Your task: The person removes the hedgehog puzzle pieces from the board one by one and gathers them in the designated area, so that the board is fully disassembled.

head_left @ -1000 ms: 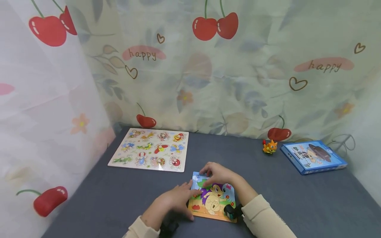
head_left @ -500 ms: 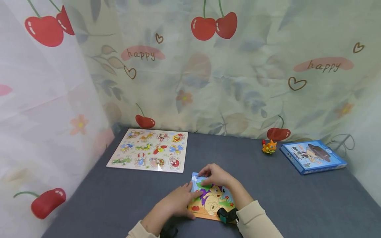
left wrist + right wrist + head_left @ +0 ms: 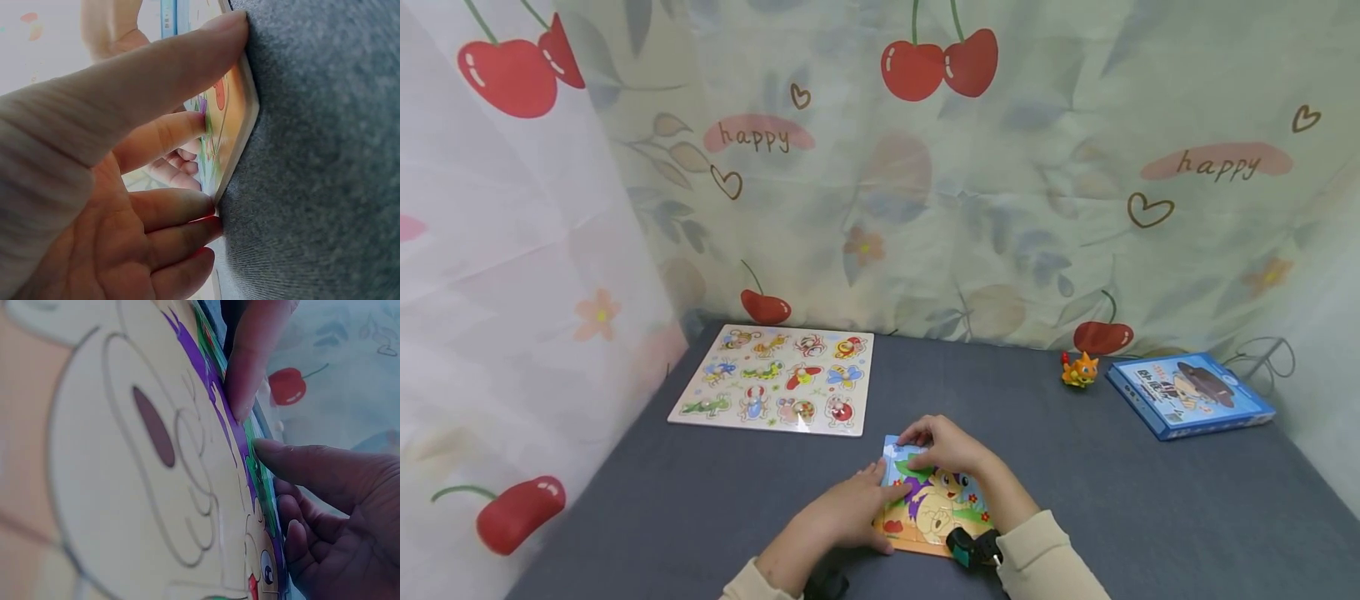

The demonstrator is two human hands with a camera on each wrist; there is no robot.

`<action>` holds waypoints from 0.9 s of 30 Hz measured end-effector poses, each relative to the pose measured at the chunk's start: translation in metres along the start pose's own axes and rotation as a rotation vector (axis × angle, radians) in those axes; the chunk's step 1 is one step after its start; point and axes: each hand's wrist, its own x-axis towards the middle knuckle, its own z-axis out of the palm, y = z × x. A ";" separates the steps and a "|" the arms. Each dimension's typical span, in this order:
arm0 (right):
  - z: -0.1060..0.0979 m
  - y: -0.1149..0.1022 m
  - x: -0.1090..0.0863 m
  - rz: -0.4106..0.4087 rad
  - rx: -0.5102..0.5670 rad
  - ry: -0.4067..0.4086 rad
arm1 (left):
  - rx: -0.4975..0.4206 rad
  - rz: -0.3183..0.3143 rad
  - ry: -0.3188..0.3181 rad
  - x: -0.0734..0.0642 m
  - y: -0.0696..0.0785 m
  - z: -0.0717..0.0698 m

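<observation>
A flat picture puzzle [image 3: 936, 510] lies on the dark grey table [image 3: 1075, 492] at the lower centre of the head view, blue along its top and orange along its bottom, with a cream-bellied, purple-backed cartoon animal crossed by thin joint lines. The left hand [image 3: 852, 505] spreads its fingers against its left side; the right hand [image 3: 953, 447] bends over its top, thumb touching the green leaf, but whether it pinches anything I cannot tell.
</observation>
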 end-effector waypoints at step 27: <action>0.003 -0.009 -0.005 0.062 0.046 0.012 | -0.005 -0.009 -0.022 0.002 -0.002 0.001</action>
